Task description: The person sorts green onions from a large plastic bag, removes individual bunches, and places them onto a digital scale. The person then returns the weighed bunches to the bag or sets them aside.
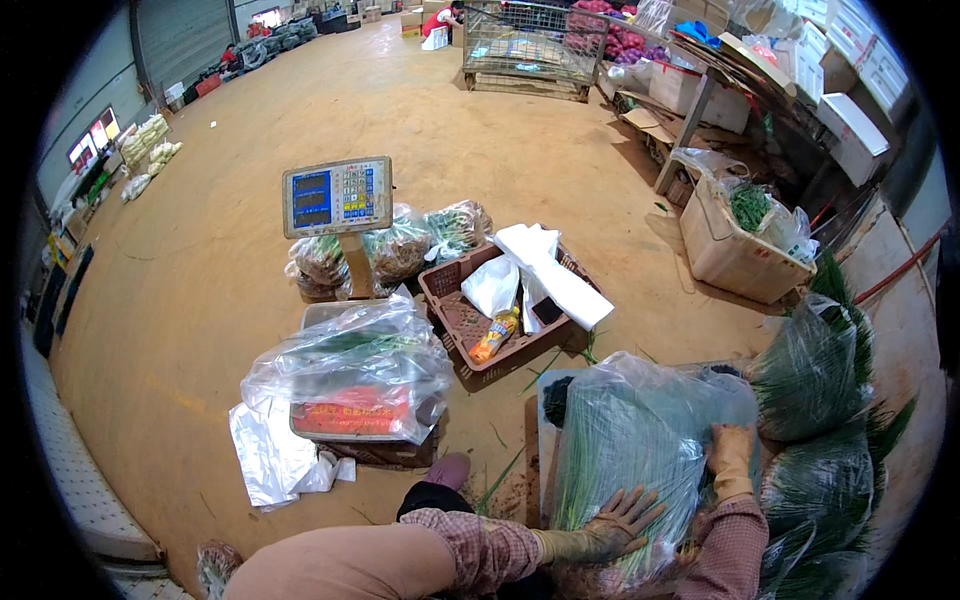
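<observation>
A clear plastic bag of green onions (626, 442) lies before me on a light blue surface, roots toward me. Flat on the bag's lower part rests my gloved left hand (616, 526), fingers spread. At the bag's right side is my gloved right hand (730, 450), fingers bent down; whether it grips the plastic cannot be told. To the left, another clear bag with greens (352, 352) lies on a weighing scale, whose display head (337, 196) stands on a post behind it.
A brown plastic crate (487, 375) holds white bags and an orange drink bottle (495, 336). More bagged green onions (814, 367) line the right side. Bagged bundles (397, 244) sit behind the scale. A foam box (739, 251) and a wire cage cart (536, 52) stand farther off.
</observation>
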`<control>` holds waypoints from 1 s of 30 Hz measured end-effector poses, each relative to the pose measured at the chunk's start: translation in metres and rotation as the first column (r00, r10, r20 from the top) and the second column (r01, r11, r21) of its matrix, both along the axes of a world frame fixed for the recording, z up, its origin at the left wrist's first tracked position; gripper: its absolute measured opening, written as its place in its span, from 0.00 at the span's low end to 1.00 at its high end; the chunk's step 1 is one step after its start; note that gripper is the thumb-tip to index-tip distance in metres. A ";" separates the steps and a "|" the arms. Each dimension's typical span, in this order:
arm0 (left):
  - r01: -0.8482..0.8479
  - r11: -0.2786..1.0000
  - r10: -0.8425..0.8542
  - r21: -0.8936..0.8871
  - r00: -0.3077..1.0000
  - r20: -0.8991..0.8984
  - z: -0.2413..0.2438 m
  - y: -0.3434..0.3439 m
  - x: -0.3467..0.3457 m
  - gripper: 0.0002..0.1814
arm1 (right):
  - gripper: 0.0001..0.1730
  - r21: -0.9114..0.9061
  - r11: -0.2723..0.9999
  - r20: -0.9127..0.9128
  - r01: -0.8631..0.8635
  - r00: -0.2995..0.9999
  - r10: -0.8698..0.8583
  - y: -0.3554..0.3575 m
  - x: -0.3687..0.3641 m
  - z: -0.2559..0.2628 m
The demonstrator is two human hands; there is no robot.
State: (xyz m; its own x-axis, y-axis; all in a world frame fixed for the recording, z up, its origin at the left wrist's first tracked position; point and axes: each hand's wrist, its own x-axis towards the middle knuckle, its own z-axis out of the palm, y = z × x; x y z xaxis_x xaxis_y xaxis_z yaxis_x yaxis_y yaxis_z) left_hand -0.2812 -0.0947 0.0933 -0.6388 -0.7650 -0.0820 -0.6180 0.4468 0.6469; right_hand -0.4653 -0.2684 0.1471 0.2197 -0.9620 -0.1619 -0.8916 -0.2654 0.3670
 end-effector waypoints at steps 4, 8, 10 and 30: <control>0.001 0.999 -0.001 0.047 1.000 0.003 0.006 -0.001 0.000 0.33 | 0.22 0.069 0.984 0.093 0.166 0.981 -0.172 -0.006 0.000 -0.011; 0.010 1.000 -0.010 0.021 1.000 0.006 0.006 -0.003 0.000 0.33 | 0.24 0.136 0.951 0.137 0.278 0.945 -0.296 -0.014 -0.014 -0.024; -0.017 1.000 0.017 -0.013 1.000 0.006 0.001 0.000 -0.002 0.32 | 0.23 0.170 0.929 0.124 0.330 0.928 -0.353 -0.011 0.002 -0.009; -0.058 0.988 0.033 -0.144 0.985 -0.169 -0.011 0.001 -0.011 0.36 | 0.06 -0.351 0.936 0.265 0.003 0.959 0.097 0.038 -0.014 0.002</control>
